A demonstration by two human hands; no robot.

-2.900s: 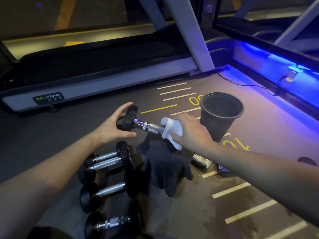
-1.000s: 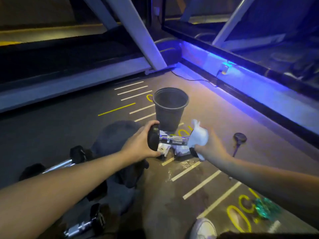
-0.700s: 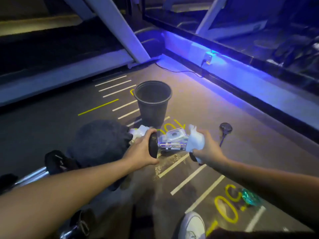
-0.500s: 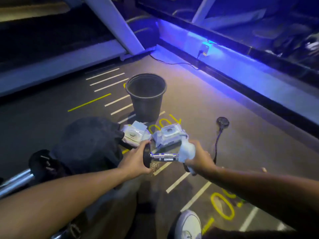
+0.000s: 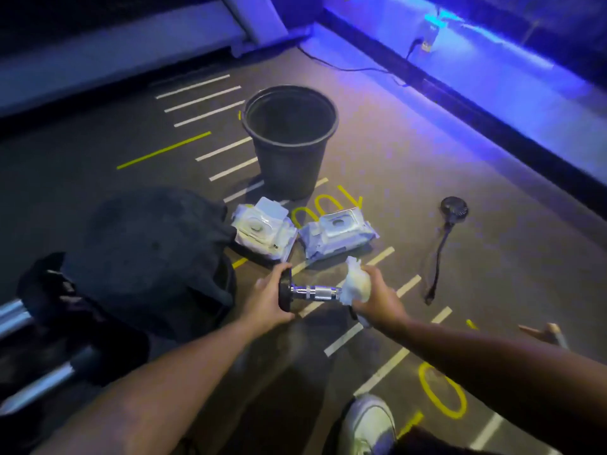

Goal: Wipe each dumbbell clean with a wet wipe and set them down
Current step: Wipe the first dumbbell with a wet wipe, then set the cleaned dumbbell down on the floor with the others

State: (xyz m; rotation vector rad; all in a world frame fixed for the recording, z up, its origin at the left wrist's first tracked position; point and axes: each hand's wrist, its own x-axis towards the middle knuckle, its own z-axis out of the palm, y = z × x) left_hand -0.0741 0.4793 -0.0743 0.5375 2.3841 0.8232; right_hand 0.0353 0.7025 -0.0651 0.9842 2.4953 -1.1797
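I hold a small dumbbell [image 5: 312, 293] level above the floor, its chrome handle showing between my hands. My left hand [image 5: 267, 298] grips its black left head. My right hand [image 5: 377, 298] presses a crumpled white wet wipe [image 5: 356, 284] around the right head, which is almost fully hidden. Two wet wipe packs lie on the floor just beyond: one [image 5: 264, 233] with its lid flipped up, the other [image 5: 336, 233] to its right. Chrome handles of other dumbbells [image 5: 39, 387] show at the left edge.
A black bucket [image 5: 290, 142] stands on the floor behind the packs. A dark cloth heap [image 5: 147, 257] lies left of my hands. A small handheld fan [image 5: 443, 244] lies to the right. My white shoe [image 5: 368, 425] is below. Treadmill base [image 5: 108, 50] runs along the back.
My view swung right and down, away from the dumbbell row. The held dumbbell came lower and nearer me, and the wipe shifted from the handle to the right head.
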